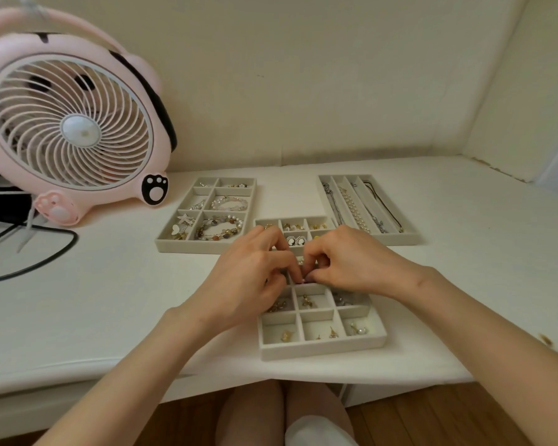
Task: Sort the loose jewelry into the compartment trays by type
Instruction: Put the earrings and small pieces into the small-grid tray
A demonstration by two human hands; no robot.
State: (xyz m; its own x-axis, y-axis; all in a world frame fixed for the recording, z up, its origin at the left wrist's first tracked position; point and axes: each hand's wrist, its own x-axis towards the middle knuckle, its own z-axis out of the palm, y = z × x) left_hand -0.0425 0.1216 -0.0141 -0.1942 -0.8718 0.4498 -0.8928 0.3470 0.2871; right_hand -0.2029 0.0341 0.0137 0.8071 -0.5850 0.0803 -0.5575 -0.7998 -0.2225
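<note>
Earring tray (pixel 322 351), a grid of small square cells, sits at the near centre of the white table (pixel 110 304), close to its front edge. Nearest row: gold stud (pixel 285 335) in the left cell, two small gold pieces (pixel 332 332) in the middle cell, pearl drop (pixel 359 330) in the right cell. The next row back also holds small gold and silver pieces, too small to tell apart. Left hand (pixel 252 278) and right hand (pixel 351 265) are brought together over the middle of this grid, fingers curled, thumb tips touching just above a cell divider. Cannot tell whether either hand pinches a piece; the spot between the fingertips is hidden. The hands also hide the middle of the grid. Beyond the knuckles, more cells show a pair of round white-rimmed earrings (pixel 296 241). Back left: bracelet tray (pixel 187 247) with beaded bracelets (pixel 219 230), a pearl bracelet (pixel 229 202) and a star-shaped piece (pixel 184 218). Back right: necklace tray (pixel 400 240) with long slots, a pearl strand (pixel 353 209) lying in one and chains in the others. Far left: pink desk fan (pixel 71 123) with paw-print feet, and a black cable (pixel 45 256) looping across the table.
</note>
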